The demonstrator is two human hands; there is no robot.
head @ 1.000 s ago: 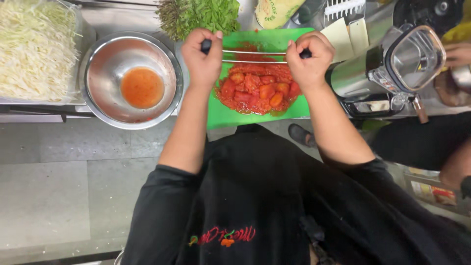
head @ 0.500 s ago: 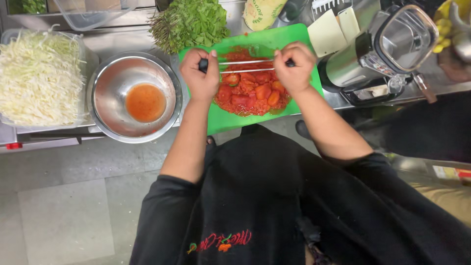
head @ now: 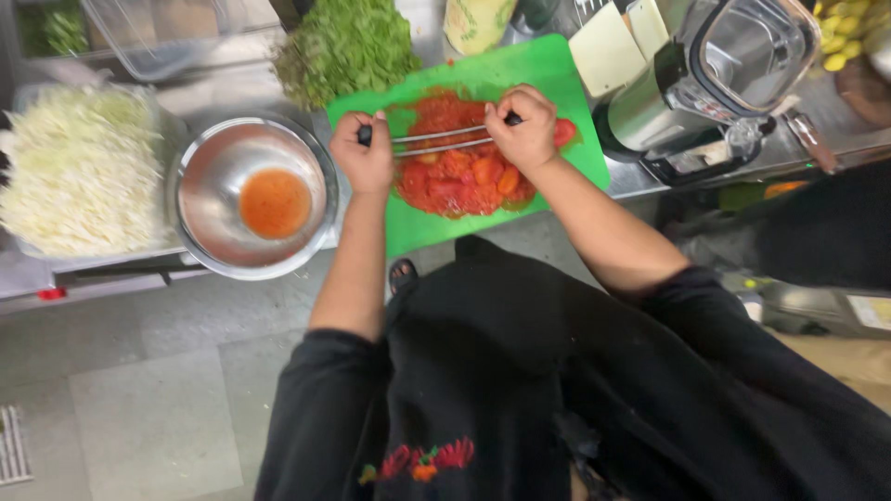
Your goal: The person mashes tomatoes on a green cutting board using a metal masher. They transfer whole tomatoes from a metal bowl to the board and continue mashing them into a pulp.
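Observation:
A heap of chopped red tomatoes (head: 461, 174) lies on a green cutting board (head: 543, 70) at the counter's front. A two-bladed chopping knife (head: 436, 141) with black end handles spans the heap. My left hand (head: 364, 156) grips its left handle and my right hand (head: 522, 130) grips its right handle, both held just above the tomatoes.
A steel bowl (head: 209, 199) with orange-red sauce (head: 275, 202) sits left of the board. Shredded white cabbage (head: 79, 167) fills a tray at far left. Chopped green herbs (head: 345, 46) lie behind the board. A steel blender (head: 715, 79) stands at right.
The camera view has shifted, so the counter appears further right and higher. Both hands keep their grip on the knife over the tomatoes, with the blades slightly lower on the heap.

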